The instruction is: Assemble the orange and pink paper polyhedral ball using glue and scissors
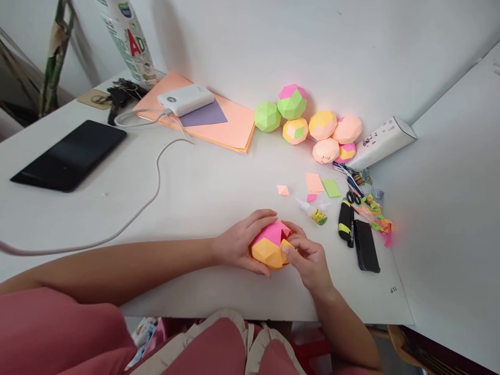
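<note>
A faceted paper ball (pixel 269 250), pink on top and orange below, is held above the near part of the white table. Around its left side curl the fingers of my left hand (pixel 240 242), the thumb underneath. My right hand (pixel 312 258) pinches an orange paper flap at the ball's right side, beside a dark gap in the surface. Just beyond the hands lie a small glue bottle (pixel 315 213) with a yellow-green label, a folded peach paper piece (pixel 283 190), and peach (pixel 314 182), green (pixel 332 188) and pink (pixel 311 198) paper pieces.
Several finished paper balls (pixel 292 102) sit against the wall. At right are a white box (pixel 385 143), scissors (pixel 353 197), a cutter (pixel 345 221), a black phone (pixel 366 246) and paper scraps. Leftward lie paper sheets (pixel 230 127), a power bank (pixel 185 99), its cable and a black tablet (pixel 70 156).
</note>
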Demonstrator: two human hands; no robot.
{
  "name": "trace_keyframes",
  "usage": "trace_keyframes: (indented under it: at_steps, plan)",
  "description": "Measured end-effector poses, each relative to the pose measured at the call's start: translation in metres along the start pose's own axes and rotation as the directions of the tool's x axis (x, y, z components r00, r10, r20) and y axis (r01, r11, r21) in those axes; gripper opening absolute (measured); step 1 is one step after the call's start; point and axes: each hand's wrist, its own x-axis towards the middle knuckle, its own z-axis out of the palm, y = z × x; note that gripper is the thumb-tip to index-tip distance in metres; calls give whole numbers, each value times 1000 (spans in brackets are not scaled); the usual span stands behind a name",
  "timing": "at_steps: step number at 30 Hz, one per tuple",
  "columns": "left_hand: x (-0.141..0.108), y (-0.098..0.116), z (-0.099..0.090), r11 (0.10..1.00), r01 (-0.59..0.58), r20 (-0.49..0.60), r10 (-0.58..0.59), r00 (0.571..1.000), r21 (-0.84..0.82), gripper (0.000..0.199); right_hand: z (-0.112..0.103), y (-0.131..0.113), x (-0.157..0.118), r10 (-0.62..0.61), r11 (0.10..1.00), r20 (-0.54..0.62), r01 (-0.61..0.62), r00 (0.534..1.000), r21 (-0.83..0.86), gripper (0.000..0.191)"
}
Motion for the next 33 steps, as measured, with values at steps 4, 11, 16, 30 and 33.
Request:
trace_keyframes:
  at_steps: [4,11,16,30,33]
  plan:
    - [0,0,0,1000,0,25,1,1000,-17,109,1,-2,0,10,1000,1,-10,1000,-2,20]
    - [2,-1,-3,998,-37,40,39,998,-42,95,2,-3,0,4,1000,-1,-4,1000,-10,21]
    - [3,-1,-5,1000,-23,62,24,998,-12,81,3,-3,0,-2,1000,-29,2,1000,-1,19]
    - [4,-2,-4,996,-34,64,39,997,-79,74,5,-3,1,-39,999,-8,39,999,-30,23]
    - [5,-2,-4,995,-41,60,47,997,-87,73,6,-4,1,-43,998,-6,42,999,-39,26]
